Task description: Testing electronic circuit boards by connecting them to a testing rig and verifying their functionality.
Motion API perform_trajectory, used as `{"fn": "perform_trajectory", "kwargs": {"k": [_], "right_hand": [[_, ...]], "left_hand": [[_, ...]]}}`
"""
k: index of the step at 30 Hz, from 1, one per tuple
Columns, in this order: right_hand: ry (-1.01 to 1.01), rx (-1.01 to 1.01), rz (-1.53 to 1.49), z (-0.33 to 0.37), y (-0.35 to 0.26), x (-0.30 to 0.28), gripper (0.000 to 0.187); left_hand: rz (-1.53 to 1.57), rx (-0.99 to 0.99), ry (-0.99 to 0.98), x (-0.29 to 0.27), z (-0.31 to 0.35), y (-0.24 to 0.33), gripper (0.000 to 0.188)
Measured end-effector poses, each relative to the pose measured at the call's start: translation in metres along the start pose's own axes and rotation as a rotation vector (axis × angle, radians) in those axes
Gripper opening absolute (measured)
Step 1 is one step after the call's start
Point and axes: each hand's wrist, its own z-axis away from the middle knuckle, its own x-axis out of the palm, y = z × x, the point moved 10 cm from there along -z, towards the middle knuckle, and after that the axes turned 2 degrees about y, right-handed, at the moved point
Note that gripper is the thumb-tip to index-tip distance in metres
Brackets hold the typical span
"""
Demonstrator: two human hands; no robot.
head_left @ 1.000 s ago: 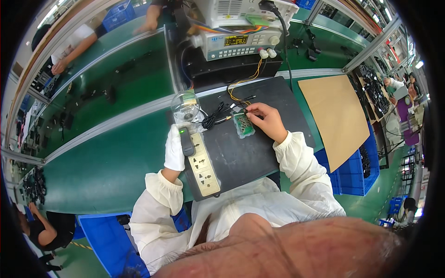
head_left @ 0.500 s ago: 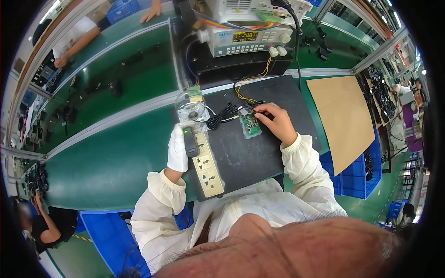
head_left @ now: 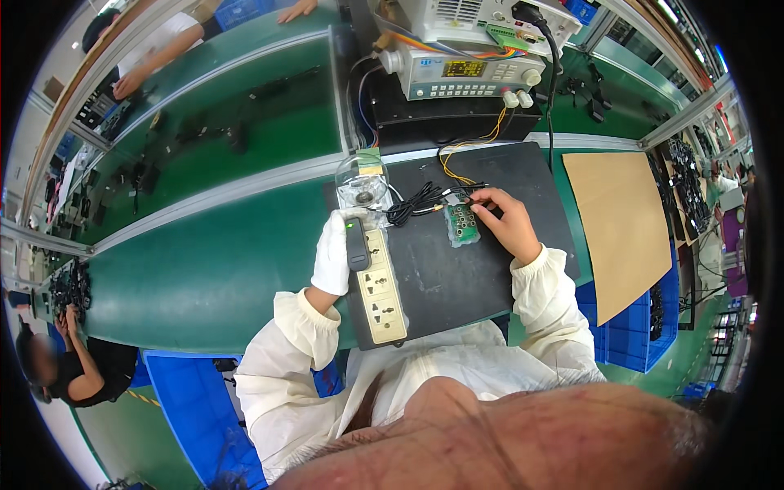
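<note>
My left hand (head_left: 330,256), in a white glove, is closed on the side of a black power adapter (head_left: 358,247) with a small green light. The adapter sits at the upper end of a cream power strip (head_left: 382,304). My bare right hand (head_left: 513,225) pinches a small black cable plug at the top edge of a green circuit board (head_left: 463,225) carrying several round metal sockets. The fingertips partly hide that plug. Between the hands lies a coiled black cable (head_left: 415,204). A clear round cover (head_left: 363,181) stands just beyond my left hand.
A dark mat (head_left: 441,294) lies under the board. Beyond it stands a bench instrument (head_left: 469,75) with yellow leads reaching the board. At right, brown cardboard (head_left: 616,220) covers part of a blue bin (head_left: 633,335). Another blue bin (head_left: 188,408) is at lower left; co-workers sit nearby.
The whole view has shifted, so the bench appears farther right. Both hands keep their places, the left at the adapter and the right at the board's top edge.
</note>
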Motion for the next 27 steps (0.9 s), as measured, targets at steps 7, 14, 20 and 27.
{"fn": "perform_trajectory", "kwargs": {"k": [7, 14, 20, 27], "right_hand": [[-0.003, 0.001, -0.019, -0.001, -0.001, 0.001, 0.022], [-0.006, 0.002, -0.025, 0.000, -0.001, 0.001, 0.022], [-0.013, 0.009, -0.037, -0.001, 0.000, 0.002, 0.022], [-0.009, 0.013, -0.034, 0.000, 0.001, 0.001, 0.022]], "left_hand": [[0.050, 0.023, 0.018, -0.001, 0.000, 0.000, 0.061], [0.092, -0.022, 0.003, 0.001, 0.001, -0.007, 0.061], [0.066, -0.007, 0.014, -0.001, 0.000, -0.008, 0.061], [0.051, -0.010, 0.025, -0.001, -0.001, -0.010, 0.062]]}}
